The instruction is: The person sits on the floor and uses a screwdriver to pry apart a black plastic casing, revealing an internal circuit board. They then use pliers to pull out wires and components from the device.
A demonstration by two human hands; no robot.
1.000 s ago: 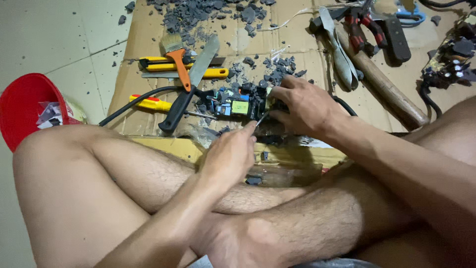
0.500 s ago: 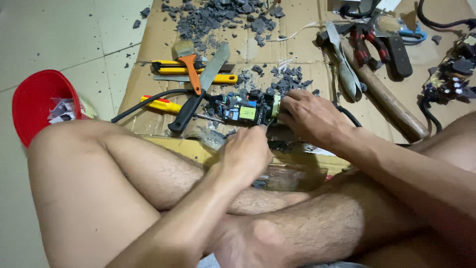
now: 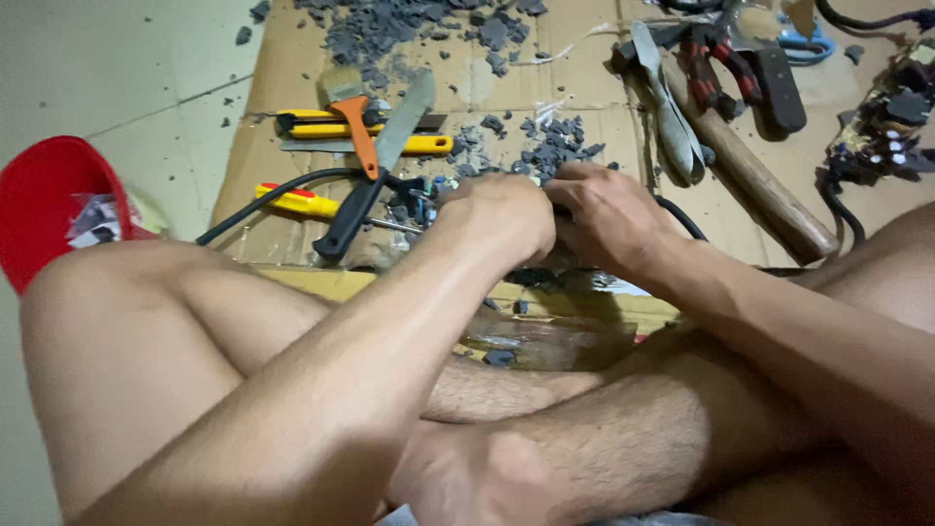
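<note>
Circuit board [image 3: 421, 200]: only a sliver with small upright parts shows, just left of the left hand [image 3: 502, 219]; the rest is hidden under both hands. It lies on the cardboard [image 3: 292, 88] spread over the floor, just ahead of the crossed legs.

Left hand: fist-like, fingers curled down over the board. What the fingers pinch cannot be told.

Right hand [image 3: 609, 214]: touching the left hand, fingers bent inward against the same spot; grip hidden, so whether it clamps anything cannot be told.

Just left of the left hand: knife [image 3: 375, 175] with black handle and grey blade, lying slantwise, blade pointing away. A brush [image 3: 353, 117] with orange handle crosses it. Beyond these, two yellow cutters [image 3: 341, 127] lie side by side. A yellow screwdriver [image 3: 302, 203] lies nearer the legs, beside a black cable [image 3: 263, 200] that runs off leftward.

Ahead of the hands: grey rubble [image 3: 555, 146] in a small heap, a larger scatter further out.

Right of the right hand: hammer [image 3: 750, 175] with wooden handle, lying slantwise; red-handled pliers [image 3: 711, 68] at its far end. Well to the right, a second tangle of electronics [image 3: 881, 136].

Far left, well apart: red bowl [image 3: 39, 195] on the tiled floor, scraps inside.
</note>
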